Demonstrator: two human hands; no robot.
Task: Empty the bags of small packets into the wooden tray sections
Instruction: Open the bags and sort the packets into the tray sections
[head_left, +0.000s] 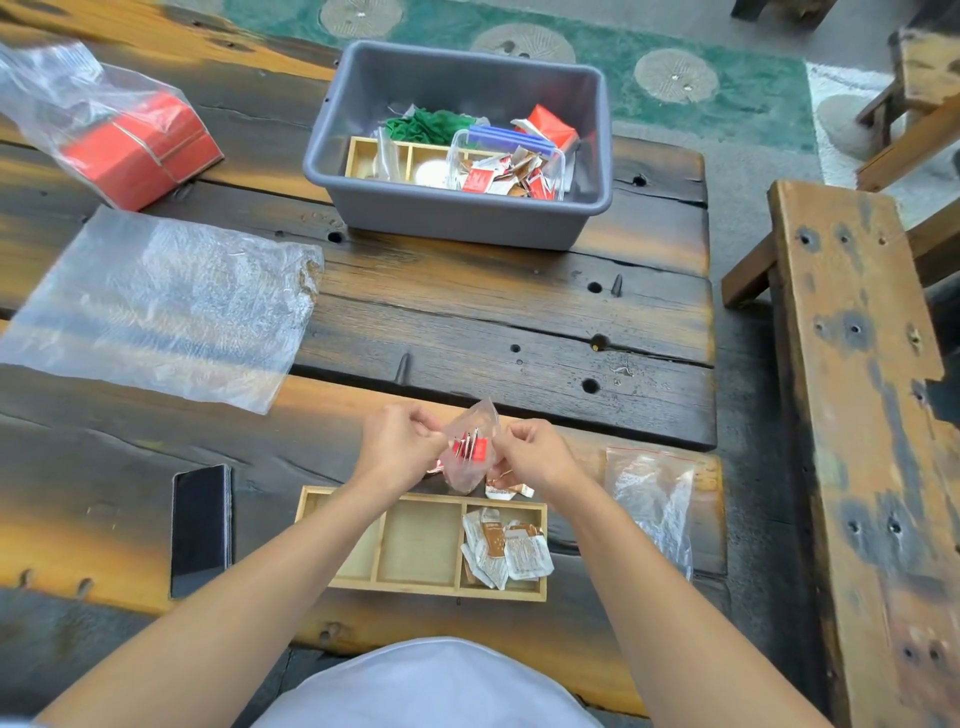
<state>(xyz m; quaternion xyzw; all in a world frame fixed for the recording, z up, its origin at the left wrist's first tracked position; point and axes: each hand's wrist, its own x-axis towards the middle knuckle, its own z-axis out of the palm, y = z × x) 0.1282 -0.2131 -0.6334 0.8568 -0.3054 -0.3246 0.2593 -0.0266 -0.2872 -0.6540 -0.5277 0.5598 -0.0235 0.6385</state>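
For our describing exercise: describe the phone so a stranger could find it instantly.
Start at the wooden table and go to its near edge, left of the wooden tray. The phone lies flat there, a dark glossy slab, unlike the clear crinkled bags around.

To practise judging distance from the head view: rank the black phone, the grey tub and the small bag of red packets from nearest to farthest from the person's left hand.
1. Small bag of red packets: held in the left hand.
2. Black phone: to its left, on the near table edge.
3. Grey tub: far side of the table.
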